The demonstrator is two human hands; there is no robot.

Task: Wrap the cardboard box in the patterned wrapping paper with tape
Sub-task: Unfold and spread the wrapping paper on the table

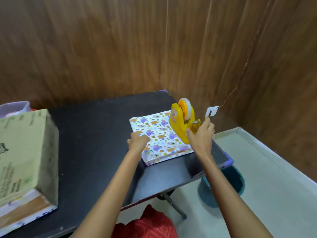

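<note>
A folded sheet of patterned wrapping paper point(159, 136) lies on the black table point(96, 134) toward its right end. A yellow tape dispenser point(182, 121) with a roll of clear tape stands on the paper's right side. My right hand point(201, 134) grips the dispenser from its near right end, thumb on its side and fingers round the front. My left hand point(139, 140) rests on the paper's left edge with its fingers curled down. The cardboard box point(25, 155) stands at the table's left end, blurred, with wrapping paper under its base.
A wood-panelled wall rises behind the table. A small card point(211, 111) hangs on a string just right of the dispenser. A blue bucket point(224, 186) stands on the floor under the table's right corner. A lilac container point(13, 109) sits behind the box.
</note>
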